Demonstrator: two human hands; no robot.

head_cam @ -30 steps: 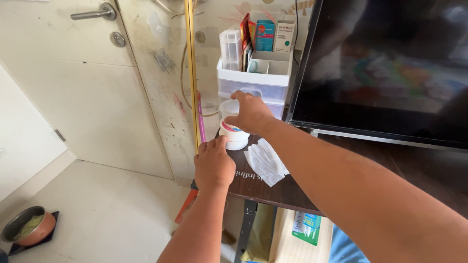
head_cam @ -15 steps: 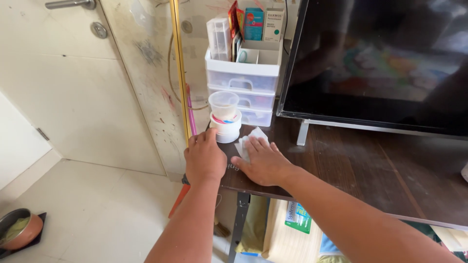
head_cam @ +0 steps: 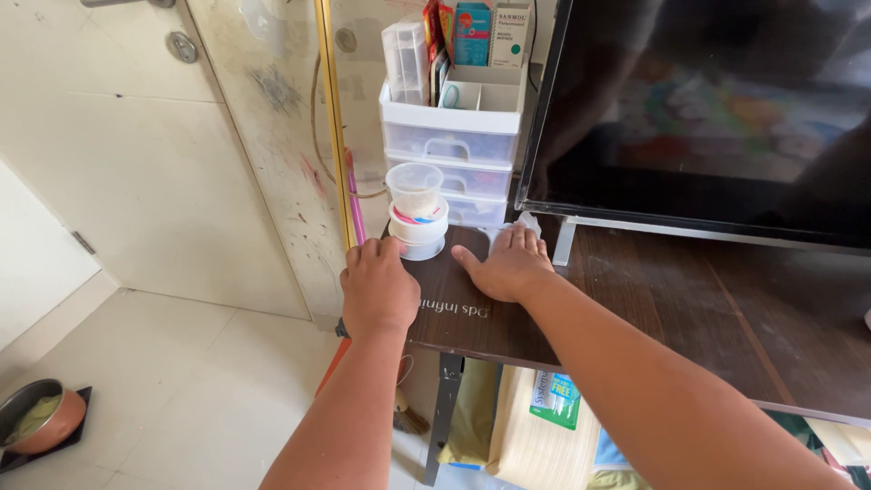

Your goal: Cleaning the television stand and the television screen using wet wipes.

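At the centre of the frame, the right hand (head_cam: 510, 264) lies flat, fingers spread, pressing a white crumpled cloth (head_cam: 515, 226) onto the dark brown wooden tabletop (head_cam: 653, 308). Half a second ago that hand and cloth sat lower and further left, near the table's front edge; now both are up beside the silver foot of the black television screen (head_cam: 717, 109). A second ago the right hand was on the clear plastic cup (head_cam: 415, 188), which now stands free on the white round tub (head_cam: 419, 230). The left hand (head_cam: 378, 289) keeps its place, curled loosely over the table's left corner, gripping nothing I can make out, with the tub just above its fingertips. The cloth is mostly hidden under the right palm; only a small tuft shows past the fingers. Above the tub, the white plastic drawer unit (head_cam: 454, 136) is cut off by the upper edge.
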